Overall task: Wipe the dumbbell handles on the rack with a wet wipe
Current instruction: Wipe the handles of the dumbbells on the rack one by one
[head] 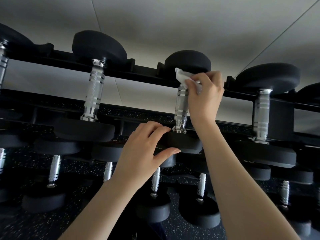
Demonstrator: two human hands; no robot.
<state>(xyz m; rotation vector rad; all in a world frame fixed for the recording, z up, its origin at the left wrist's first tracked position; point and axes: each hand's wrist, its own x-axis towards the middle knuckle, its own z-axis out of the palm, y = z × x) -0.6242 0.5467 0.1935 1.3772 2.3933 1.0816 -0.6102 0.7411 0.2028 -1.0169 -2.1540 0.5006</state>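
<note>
A black dumbbell with a chrome handle (181,108) lies on the top tier of the rack (142,73), in the middle of the view. My right hand (206,96) grips a white wet wipe (181,77) wrapped round the far end of that handle, just below the far weight head (187,60). My left hand (147,153) holds the near weight head (183,142), fingers curled over its top edge and thumb under its rim. The part of the handle under the wipe is hidden.
Other chrome-handled dumbbells lie on the top tier to the left (94,96) and right (262,111). Several smaller dumbbells (155,182) fill the lower tiers. A speckled black floor (43,227) lies below, and a pale wall (155,23) stands behind the rack.
</note>
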